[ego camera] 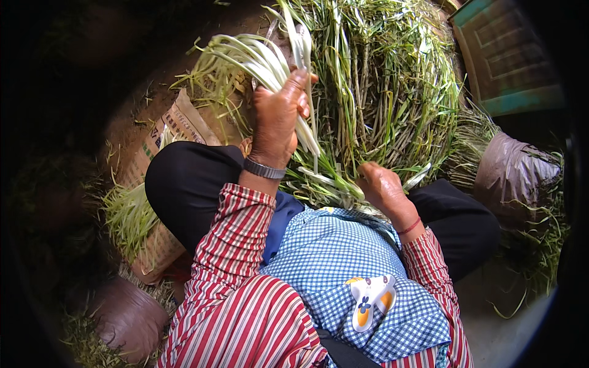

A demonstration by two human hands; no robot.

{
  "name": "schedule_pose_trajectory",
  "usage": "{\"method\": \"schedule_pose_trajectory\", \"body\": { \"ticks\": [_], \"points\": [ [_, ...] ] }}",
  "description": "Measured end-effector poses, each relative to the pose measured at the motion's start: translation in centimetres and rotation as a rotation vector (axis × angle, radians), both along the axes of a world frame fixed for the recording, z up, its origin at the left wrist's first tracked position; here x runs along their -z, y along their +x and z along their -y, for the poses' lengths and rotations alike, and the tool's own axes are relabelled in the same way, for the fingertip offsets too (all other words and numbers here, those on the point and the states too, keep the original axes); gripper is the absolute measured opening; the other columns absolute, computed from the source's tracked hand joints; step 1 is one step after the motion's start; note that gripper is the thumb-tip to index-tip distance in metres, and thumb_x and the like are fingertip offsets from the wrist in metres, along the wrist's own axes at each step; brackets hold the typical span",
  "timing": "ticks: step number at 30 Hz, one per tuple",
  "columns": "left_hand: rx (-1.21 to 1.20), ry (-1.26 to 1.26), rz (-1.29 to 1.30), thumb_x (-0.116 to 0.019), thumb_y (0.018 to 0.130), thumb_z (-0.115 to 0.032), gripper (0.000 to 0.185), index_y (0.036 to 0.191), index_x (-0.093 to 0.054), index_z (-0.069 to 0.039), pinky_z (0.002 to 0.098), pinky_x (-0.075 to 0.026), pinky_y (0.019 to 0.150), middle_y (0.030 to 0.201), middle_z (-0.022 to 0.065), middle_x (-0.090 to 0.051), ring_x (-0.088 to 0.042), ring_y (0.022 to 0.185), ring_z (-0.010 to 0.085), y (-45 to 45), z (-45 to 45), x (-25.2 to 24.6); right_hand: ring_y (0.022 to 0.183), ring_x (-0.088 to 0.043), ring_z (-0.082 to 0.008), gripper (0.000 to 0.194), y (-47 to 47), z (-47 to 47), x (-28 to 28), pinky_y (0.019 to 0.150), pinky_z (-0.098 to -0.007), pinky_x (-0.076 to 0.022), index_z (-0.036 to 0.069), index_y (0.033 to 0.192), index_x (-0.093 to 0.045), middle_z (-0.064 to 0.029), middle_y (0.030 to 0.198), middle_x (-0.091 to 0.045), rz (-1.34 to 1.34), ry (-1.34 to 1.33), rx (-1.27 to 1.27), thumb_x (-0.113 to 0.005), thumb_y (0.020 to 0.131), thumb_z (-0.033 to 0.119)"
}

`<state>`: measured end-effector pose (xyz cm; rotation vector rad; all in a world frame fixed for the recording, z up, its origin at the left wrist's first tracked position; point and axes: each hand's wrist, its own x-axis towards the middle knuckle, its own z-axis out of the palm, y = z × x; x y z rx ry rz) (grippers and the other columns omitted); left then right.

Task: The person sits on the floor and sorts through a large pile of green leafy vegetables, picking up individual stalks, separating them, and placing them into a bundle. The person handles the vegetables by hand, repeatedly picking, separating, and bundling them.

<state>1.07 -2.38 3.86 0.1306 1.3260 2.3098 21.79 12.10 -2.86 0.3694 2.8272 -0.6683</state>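
My left hand [278,119] is closed around a bunch of long, pale stalks [257,57], which look like blanched garlic or leek shoots. Their white ends point down towards my lap, and their thin yellow-green tips droop to the left. A few upright pale stalks [301,43] stand by my thumb and fingers. My right hand [384,188] is low over my lap, fingers curled, beside loose green leaves and stripped stalks [338,181]. Its fingertips are partly hidden, so whether it pinches a leaf is unclear.
A large heap of green-leaved stalks [382,92] spreads before me. On the left, pale shoots [126,216] lie on a printed paper sack [184,122]. Plastic-wrapped bundles stand at right [511,170] and lower left [131,317]. A panelled wooden piece [506,55] is at upper right.
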Motion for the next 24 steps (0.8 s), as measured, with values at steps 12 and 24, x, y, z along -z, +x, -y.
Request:
{"method": "schedule_pose_trajectory", "body": {
  "ticks": [12,24],
  "points": [
    [0.174,-0.077,0.114,-0.061,0.092,-0.01,0.01,0.097,-0.062,-0.001,0.0193,-0.037,0.042,0.07,-0.0015,-0.058,-0.047,0.05,0.0037,4.4,-2.3,3.4,0.053,-0.048,-0.0018,0.029,-9.3,0.8,-3.6,0.047,-0.0176,-0.0405,-0.002,0.109,-0.061,-0.0004,0.079,-0.061,-0.476,-1.218,0.484,-0.062,0.094,0.022],
    [0.06,-0.1,0.351,-0.062,0.091,-0.012,0.01,0.091,-0.061,-0.002,0.0216,-0.036,0.041,0.068,-0.0007,-0.057,-0.045,0.048,0.0056,4.8,-3.0,4.9,0.057,-0.051,-0.0021,0.02,-9.8,2.0,-2.6,0.049,-0.0176,-0.0389,0.001,0.102,-0.067,0.0011,0.079,-0.064,-0.675,-1.302,0.647,-0.061,0.094,0.018]
  ]
}}
